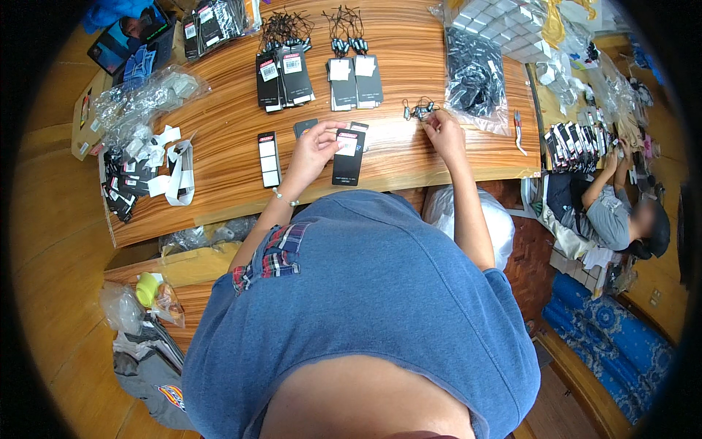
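My left hand (316, 150) pinches a black hang tag (346, 171) by its upper part, near a white sticker on it. A couple more dark tags lie partly hidden behind that hand. Over to the right, the fingertips of my right hand (445, 137) are closed at a small heap of black tag strings (420, 109); whether a string is between them is too small to tell. Left of my left hand lies a narrow black card with white stickers (270, 159). Farther back are finished-looking bundles of tags with strings (295, 79) and a second bundle (356, 82).
A clear bag of black strings (477, 77) lies at the back right, with red-handled snips (519, 132) beside it. White sticker strips (178, 172) and plastic bags (150, 95) crowd the left. A co-worker (618, 216) sits at the right by rows of tags (578, 146).
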`<act>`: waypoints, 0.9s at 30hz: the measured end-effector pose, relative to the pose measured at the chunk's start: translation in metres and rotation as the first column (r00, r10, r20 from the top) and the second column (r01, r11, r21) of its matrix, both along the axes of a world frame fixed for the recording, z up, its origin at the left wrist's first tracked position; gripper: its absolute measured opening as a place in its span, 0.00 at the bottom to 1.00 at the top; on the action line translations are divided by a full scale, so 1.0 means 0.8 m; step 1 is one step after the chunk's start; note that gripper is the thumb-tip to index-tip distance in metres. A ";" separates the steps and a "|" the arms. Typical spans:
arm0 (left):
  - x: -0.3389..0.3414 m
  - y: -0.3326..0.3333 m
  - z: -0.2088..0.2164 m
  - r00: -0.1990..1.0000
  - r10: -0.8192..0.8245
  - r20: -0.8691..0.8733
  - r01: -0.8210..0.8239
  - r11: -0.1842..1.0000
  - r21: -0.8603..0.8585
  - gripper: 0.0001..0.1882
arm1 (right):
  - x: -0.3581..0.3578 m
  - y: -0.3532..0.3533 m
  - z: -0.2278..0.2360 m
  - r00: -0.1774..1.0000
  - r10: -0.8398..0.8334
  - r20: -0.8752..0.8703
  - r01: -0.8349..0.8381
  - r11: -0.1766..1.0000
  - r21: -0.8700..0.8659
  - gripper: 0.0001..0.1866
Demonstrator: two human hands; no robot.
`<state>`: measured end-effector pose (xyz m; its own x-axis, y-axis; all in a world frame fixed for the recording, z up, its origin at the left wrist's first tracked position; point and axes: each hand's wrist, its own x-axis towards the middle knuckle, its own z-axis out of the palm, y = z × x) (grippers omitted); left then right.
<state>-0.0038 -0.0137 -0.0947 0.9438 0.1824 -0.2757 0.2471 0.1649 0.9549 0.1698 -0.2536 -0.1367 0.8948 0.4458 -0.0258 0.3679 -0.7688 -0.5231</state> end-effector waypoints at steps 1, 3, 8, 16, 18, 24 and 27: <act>0.000 -0.001 0.000 1.000 -0.001 0.000 0.001 1.000 -0.004 0.17 | 0.000 0.004 0.001 0.998 0.017 0.058 -0.021 0.998 0.063 0.06; -0.001 -0.002 0.001 1.000 0.002 0.003 -0.001 1.000 -0.021 0.17 | 0.001 0.021 -0.012 1.000 0.013 0.024 -0.016 0.994 0.109 0.07; -0.004 -0.004 0.003 1.000 0.010 0.016 -0.009 1.000 -0.026 0.17 | -0.006 0.051 -0.026 0.978 -0.039 0.207 0.037 0.999 0.014 0.10; -0.011 0.000 -0.001 0.999 0.010 0.050 -0.011 1.000 0.003 0.15 | 0.025 0.018 -0.018 0.990 -0.107 -0.092 0.138 0.861 0.489 0.07; -0.003 -0.003 0.002 0.997 -0.044 0.070 0.040 0.997 0.061 0.13 | 0.038 0.003 -0.006 0.954 -0.042 -0.298 0.236 0.717 0.656 0.07; 0.040 -0.015 0.049 0.976 -0.211 0.049 0.192 0.948 0.254 0.08 | 0.028 0.000 0.093 0.924 0.136 -0.358 0.203 0.619 0.759 0.04; 0.064 -0.023 0.071 0.922 -0.273 0.273 0.178 0.928 0.326 0.08 | 0.014 0.008 0.115 0.911 0.225 -0.346 0.099 0.695 0.712 0.04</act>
<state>0.0477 -0.0317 -0.0378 0.9975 -0.0190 0.0679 -0.0700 -0.1550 0.9854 0.1810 -0.2469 -0.0444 0.8488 0.5286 -0.0077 0.0495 -0.0939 -0.9943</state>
